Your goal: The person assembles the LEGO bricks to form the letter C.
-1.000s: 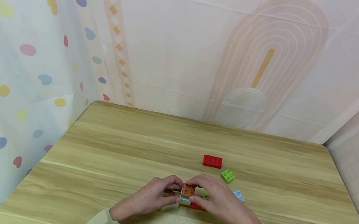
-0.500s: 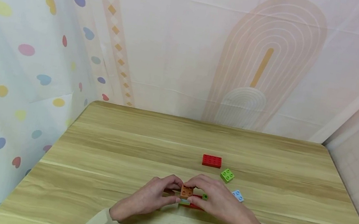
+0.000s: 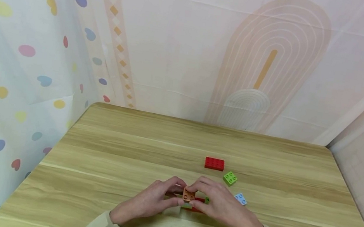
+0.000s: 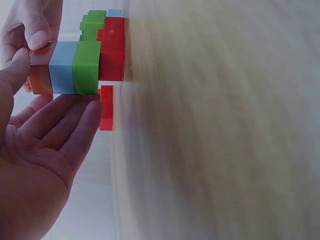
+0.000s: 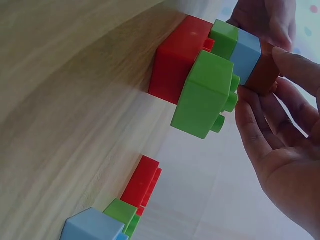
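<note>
A small stack on a red brick (image 5: 177, 62) stands between my hands, at the near middle of the table. From the bottom up come a green brick (image 4: 87, 67), a light blue brick (image 4: 63, 67) and an orange brick (image 3: 189, 195). Another green brick (image 5: 202, 95) sits on the red brick's right end. My right hand (image 3: 224, 206) pinches the orange brick between thumb and fingers. The left hand (image 3: 152, 201) holds the stack from the left, thumb at the near side and fingers behind it. In the head view the hands partly cover the lower bricks.
Beyond the right hand lie a loose red brick (image 3: 214, 163), a green brick (image 3: 230, 178) and a light blue brick (image 3: 241, 199). A wooden table (image 3: 129, 137) carries everything, and patterned curtains hang along its back and sides.
The orange brick has shifted slightly toward me and left, and it now covers the light blue that showed at its left edge. Both hands have barely moved.
</note>
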Demonstrator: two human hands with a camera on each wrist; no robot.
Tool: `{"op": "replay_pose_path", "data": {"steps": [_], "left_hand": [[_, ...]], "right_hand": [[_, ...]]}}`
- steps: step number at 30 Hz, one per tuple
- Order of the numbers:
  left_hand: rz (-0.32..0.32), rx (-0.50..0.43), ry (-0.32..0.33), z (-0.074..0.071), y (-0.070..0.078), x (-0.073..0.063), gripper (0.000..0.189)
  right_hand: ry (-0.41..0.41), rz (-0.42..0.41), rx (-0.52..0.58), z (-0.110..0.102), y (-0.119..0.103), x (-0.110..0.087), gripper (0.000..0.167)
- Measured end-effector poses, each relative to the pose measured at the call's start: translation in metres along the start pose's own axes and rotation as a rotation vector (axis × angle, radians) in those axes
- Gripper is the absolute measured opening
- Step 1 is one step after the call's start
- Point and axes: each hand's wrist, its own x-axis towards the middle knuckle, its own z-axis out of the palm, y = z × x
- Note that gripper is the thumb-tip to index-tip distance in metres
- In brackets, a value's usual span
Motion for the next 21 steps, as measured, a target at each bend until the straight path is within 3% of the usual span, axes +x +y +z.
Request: {"op": "replay_pose_path", "data": {"steps": [5, 12, 17, 21], "left_hand": [[0.069, 0.036, 0.012, -0.0002, -0.0007, 0.0006, 0.023], [0.103, 0.065, 0.004, -0.001, 0.0033, 0.0025, 0.017], [0.045, 0.076, -0.014, -0.0028, 0.0062, 0.0037, 0.021], [-0.011, 0.103, 0.008, -0.0065, 0.0089, 0.0021, 0.025]], "right_hand": [[-0.003, 0.007, 0.007, -0.001, 0.0, 0.0017, 0.024], [0.008, 0.018, 0.017, -0.002, -0.0001, 0.0038, 0.026], [-0.011, 0.082, 0.037, -0.005, -0.0019, 0.0003, 0.034], [-0.027, 0.139, -0.004, -0.0084, -0.0042, -0.006, 0.045]]}}
